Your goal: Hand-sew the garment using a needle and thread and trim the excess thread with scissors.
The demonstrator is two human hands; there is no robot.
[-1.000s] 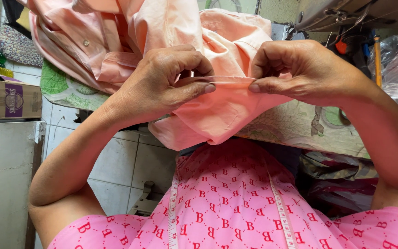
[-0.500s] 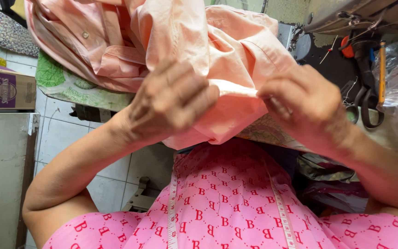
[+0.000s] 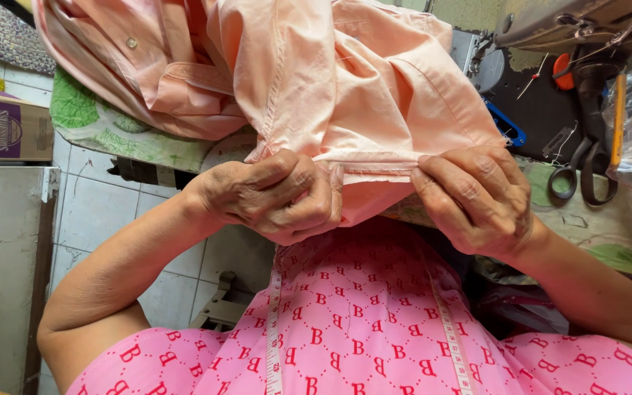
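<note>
A peach-coloured shirt (image 3: 345,80) with small buttons lies bunched over the table edge in front of me. My left hand (image 3: 276,196) pinches its folded hem at the left. My right hand (image 3: 473,197) grips the same hem at the right, so a short stretch of frayed edge is held taut between both hands. A white measuring tape (image 3: 274,322) hangs around my neck over my pink patterned top.
Black-handled scissors (image 3: 583,172) and a yellow-handled tool (image 3: 618,121) lie at the right near a sewing machine (image 3: 572,29). A cardboard box (image 3: 5,132) stands at the left. The table has a green leaf-print cover (image 3: 111,128). White floor tiles show below.
The shirt has been lifted and turned, and both hands have shifted along the hem. The view has tilted, so more of the machine and scissors shows at the right.
</note>
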